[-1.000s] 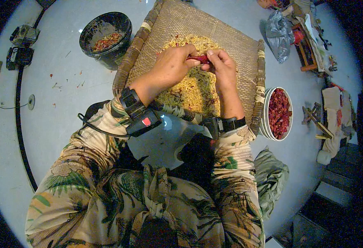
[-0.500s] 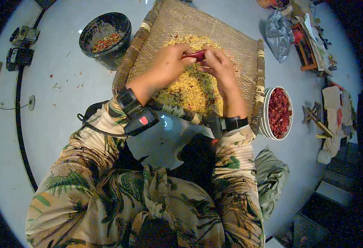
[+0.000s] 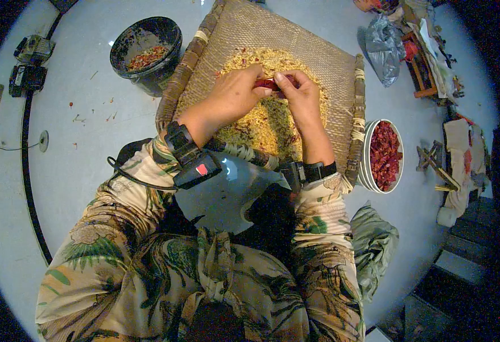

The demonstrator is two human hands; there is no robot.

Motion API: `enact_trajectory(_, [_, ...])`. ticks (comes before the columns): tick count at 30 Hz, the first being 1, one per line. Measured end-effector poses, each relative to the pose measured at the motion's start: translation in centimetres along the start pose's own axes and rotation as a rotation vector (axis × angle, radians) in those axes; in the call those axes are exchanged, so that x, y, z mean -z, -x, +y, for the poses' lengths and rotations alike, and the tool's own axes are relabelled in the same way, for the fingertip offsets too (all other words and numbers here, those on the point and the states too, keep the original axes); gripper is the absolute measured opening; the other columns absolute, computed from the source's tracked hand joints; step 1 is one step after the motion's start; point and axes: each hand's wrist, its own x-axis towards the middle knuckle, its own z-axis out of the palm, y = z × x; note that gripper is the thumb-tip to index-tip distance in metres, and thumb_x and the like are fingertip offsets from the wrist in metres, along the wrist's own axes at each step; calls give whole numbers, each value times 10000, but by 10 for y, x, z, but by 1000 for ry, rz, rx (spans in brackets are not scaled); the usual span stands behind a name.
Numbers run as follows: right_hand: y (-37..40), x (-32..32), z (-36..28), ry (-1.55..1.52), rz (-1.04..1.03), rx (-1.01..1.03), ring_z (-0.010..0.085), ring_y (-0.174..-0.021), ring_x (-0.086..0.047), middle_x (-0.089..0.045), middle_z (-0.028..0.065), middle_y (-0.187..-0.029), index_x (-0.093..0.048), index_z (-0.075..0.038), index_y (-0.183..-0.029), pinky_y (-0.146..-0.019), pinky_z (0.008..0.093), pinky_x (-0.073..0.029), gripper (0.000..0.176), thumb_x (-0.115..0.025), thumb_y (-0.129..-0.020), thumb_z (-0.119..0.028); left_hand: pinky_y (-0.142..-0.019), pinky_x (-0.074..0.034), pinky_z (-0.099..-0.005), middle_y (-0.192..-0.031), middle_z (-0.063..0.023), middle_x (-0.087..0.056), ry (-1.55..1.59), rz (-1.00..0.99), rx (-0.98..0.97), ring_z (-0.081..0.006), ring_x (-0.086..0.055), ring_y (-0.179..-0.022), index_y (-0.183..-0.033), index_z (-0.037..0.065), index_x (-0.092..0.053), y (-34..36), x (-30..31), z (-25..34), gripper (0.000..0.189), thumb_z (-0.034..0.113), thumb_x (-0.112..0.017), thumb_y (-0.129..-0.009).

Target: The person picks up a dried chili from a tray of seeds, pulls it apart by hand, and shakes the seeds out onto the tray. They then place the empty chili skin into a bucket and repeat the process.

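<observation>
A dark red dried chili pepper (image 3: 266,84) is stretched between my two hands above a bed of yellow seeds (image 3: 247,122). My left hand (image 3: 234,94) pinches its left end between thumb and fingers. At the other end, my right hand (image 3: 302,98) grips it with the thumb on top; part of the pod is hidden by the fingers. Whether the pod is split cannot be made out. Under both hands lies a woven winnowing tray (image 3: 318,48) with a thick bound rim. Greenish-dark bits (image 3: 281,122) and red flecks are mixed among the seeds.
Left of the tray stands a black bucket (image 3: 153,34) with reddish scraps inside. Stacked white buckets (image 3: 367,168) holding red chili pieces (image 3: 384,154) stand on the right. Stems (image 3: 79,118) litter the floor. A grey plastic bag (image 3: 384,48) and a small wooden stool (image 3: 432,162) are farther right.
Both hands have shifted slightly, lowering the chili a little. My right thumb now presses over the pod, and the right fingers are curled closer around it.
</observation>
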Motion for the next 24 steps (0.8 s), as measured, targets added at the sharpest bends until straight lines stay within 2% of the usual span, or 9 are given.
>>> enact_trajectory(2, [-1,4,1,59,42,48,114,-664,-565,-629,55,-743,-632,-12,-845,-627,255,-461,181,-639,-816,-191,-722,-446,-456,-871,-198,-616,-51,-21,28,-374,-587,-849,-937,38,-566,1,2,1,251,255,-583,-813])
enact_trajectory(8, [-2,7,-2,-118,64,-28,106,-573,-545,-614,50,-712,-623,3,-838,-532,240,-455,219,-617,-840,-216,-714,-453,-453,-863,-207,-618,-75,-22,6,-383,-588,-833,-967,30,-582,1,4,5,262,255,-571,-832])
enact_trajectory(11, [0,7,-9,-187,57,-62,102,-573,-544,-614,55,-718,-622,0,-832,-501,226,-458,225,-606,-851,-224,-710,-458,-448,-857,-208,-619,-91,-18,6,-384,-589,-827,-982,33,-592,2,7,11,267,256,-571,-836])
enact_trajectory(14, [0,10,-10,-166,7,-110,106,-650,-588,-622,55,-797,-587,-38,-850,-540,223,-509,216,-578,-876,-252,-703,-458,-448,-847,-206,-618,-95,-9,16,-381,-591,-819,-982,46,-595,3,8,13,261,264,-559,-842])
enact_trajectory(18, [0,9,-15,-252,23,-142,105,-635,-591,-622,52,-790,-590,-36,-877,-517,216,-514,213,-569,-880,-248,-682,-459,-450,-829,-201,-617,-95,32,-26,-376,-593,-801,-969,58,-597,2,6,12,250,274,-544,-852])
enact_trajectory(24, [1,13,-15,-292,74,-155,131,-660,-600,-626,67,-804,-611,-4,-883,-516,237,-521,285,-569,-875,-286,-662,-458,-459,-821,-200,-612,-108,21,29,-382,-589,-794,-966,68,-584,2,6,15,240,278,-526,-867])
